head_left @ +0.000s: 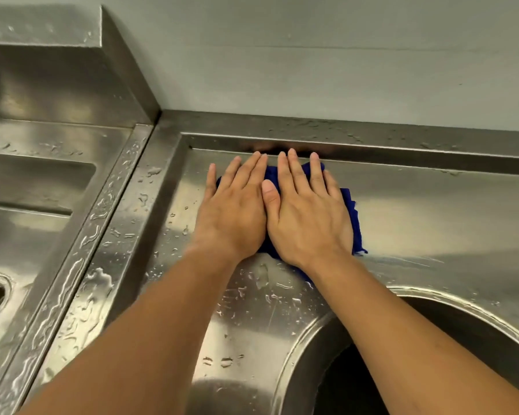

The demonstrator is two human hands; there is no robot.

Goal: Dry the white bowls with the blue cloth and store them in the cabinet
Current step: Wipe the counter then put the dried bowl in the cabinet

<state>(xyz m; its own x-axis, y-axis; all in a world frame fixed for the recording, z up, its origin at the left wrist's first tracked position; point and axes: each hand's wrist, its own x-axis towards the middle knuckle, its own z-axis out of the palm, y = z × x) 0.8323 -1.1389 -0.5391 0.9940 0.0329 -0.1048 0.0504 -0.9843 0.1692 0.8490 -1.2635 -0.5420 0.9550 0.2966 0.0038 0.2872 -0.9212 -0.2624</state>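
Blue cloth [352, 217] is lying on the wet steel counter [432, 211] near the back rim, both hands pressing it flat: left hand [232, 211] and right hand [307, 217] side by side, fingers outstretched, gripping nothing.

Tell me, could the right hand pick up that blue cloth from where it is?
Probably yes. The right hand already lies flat on the blue cloth, beside the left hand. Nothing covers the cloth but the hands; curling the fingers should gather it.
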